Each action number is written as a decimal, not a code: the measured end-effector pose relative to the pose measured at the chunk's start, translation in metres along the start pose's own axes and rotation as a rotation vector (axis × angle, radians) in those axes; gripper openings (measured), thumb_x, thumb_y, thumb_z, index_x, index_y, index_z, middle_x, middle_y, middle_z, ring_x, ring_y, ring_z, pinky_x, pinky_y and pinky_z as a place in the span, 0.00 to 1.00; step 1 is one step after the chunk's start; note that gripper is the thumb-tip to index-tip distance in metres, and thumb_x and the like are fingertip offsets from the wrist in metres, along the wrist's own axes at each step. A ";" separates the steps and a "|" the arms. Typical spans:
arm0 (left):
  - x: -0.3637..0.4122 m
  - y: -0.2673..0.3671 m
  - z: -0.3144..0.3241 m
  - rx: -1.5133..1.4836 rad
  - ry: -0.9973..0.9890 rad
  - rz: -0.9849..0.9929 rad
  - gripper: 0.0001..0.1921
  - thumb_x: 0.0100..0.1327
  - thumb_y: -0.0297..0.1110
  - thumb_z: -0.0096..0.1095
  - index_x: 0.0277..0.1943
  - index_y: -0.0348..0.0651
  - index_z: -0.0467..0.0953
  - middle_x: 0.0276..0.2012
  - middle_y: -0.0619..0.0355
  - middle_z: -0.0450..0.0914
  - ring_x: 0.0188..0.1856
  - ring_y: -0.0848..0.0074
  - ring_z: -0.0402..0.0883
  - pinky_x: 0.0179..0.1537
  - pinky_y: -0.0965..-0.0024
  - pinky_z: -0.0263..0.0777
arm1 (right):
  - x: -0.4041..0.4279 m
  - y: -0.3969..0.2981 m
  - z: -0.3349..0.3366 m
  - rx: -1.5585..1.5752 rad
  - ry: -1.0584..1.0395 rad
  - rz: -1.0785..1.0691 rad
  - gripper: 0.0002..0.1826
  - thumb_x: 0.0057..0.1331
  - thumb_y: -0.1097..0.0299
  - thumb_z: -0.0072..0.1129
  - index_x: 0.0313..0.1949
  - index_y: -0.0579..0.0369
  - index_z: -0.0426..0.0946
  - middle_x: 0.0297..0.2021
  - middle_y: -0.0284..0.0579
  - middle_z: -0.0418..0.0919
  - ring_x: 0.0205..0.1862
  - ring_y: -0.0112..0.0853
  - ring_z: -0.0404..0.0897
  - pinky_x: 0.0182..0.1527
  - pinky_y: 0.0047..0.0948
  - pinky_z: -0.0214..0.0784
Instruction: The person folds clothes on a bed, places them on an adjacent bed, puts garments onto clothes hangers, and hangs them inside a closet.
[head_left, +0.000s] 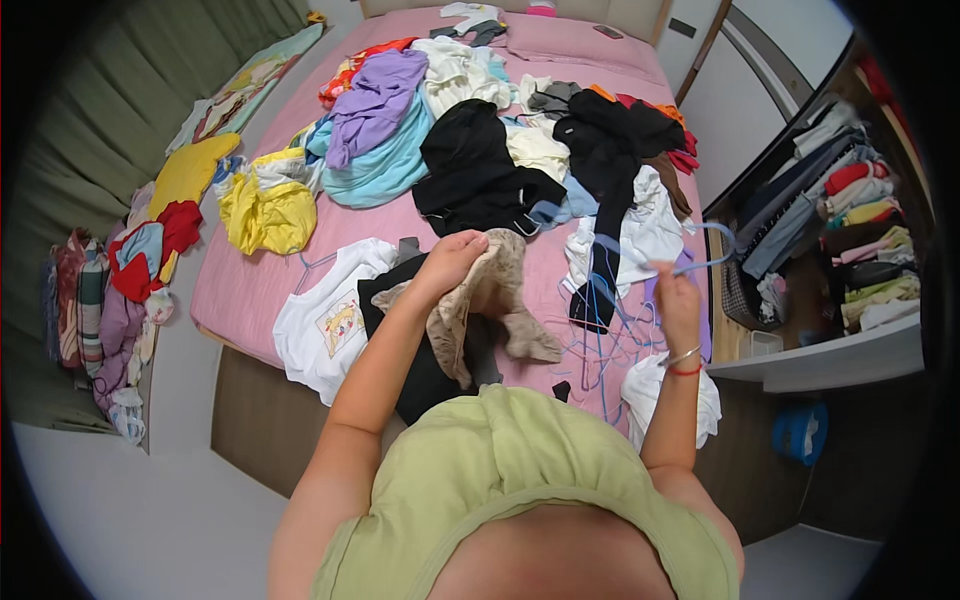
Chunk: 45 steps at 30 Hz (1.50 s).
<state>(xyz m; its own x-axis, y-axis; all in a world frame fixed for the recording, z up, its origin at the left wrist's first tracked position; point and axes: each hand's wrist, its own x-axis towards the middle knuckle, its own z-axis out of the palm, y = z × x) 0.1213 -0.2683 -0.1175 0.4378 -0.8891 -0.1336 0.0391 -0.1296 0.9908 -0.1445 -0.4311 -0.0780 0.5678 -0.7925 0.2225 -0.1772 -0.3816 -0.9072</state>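
My left hand (454, 262) grips the neck edge of a beige patterned garment (510, 292), which hangs over the near part of the bed. My right hand (673, 296), raised at the right, is closed on a blue clothes hanger (709, 262) that is partly blurred. Below and between the hands, a tangle of thin hangers (600, 337) lies on the pink bed sheet (352, 221). Left of the beige garment, a white printed top (322, 322) lies by a black garment (420, 375). A white bundled cloth (637, 397) rests at the bed's near right.
Heaped clothes lie across the bed, among them a black hooded garment (480, 165), a purple one (379, 97) and a yellow one (266, 210). More clothes hang over the left ledge (176, 322). An open wardrobe (817, 375) stands right, a blue bin (799, 435) below it.
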 end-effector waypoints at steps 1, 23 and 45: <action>0.000 0.000 0.001 0.000 0.006 0.002 0.11 0.61 0.35 0.44 0.35 0.36 0.71 0.27 0.67 0.70 0.30 0.88 0.65 0.33 0.83 0.61 | -0.007 -0.002 0.005 0.064 -0.157 0.037 0.12 0.61 0.64 0.44 0.34 0.58 0.75 0.11 0.28 0.60 0.16 0.16 0.55 0.17 0.17 0.47; -0.089 0.082 0.045 0.851 0.088 0.762 0.18 0.53 0.37 0.53 0.47 0.43 0.67 0.33 0.51 0.71 0.32 0.68 0.71 0.42 0.69 0.61 | -0.045 -0.010 0.081 0.059 -0.160 -0.268 0.13 0.45 0.72 0.59 0.32 0.58 0.70 0.26 0.41 0.74 0.26 0.26 0.74 0.29 0.21 0.65; -0.065 0.100 0.112 0.573 -0.637 0.791 0.08 0.51 0.36 0.55 0.28 0.41 0.71 0.19 0.53 0.70 0.21 0.63 0.71 0.22 0.70 0.63 | -0.176 -0.009 0.059 0.012 0.416 0.376 0.23 0.45 0.79 0.56 0.44 0.60 0.63 0.38 0.43 0.68 0.41 0.31 0.69 0.42 0.23 0.61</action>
<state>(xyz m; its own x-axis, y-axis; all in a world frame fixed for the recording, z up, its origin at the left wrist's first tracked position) -0.0035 -0.2729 -0.0124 -0.3782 -0.8491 0.3688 -0.5254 0.5248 0.6697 -0.1956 -0.2607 -0.1299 0.1014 -0.9948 0.0025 -0.2957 -0.0326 -0.9547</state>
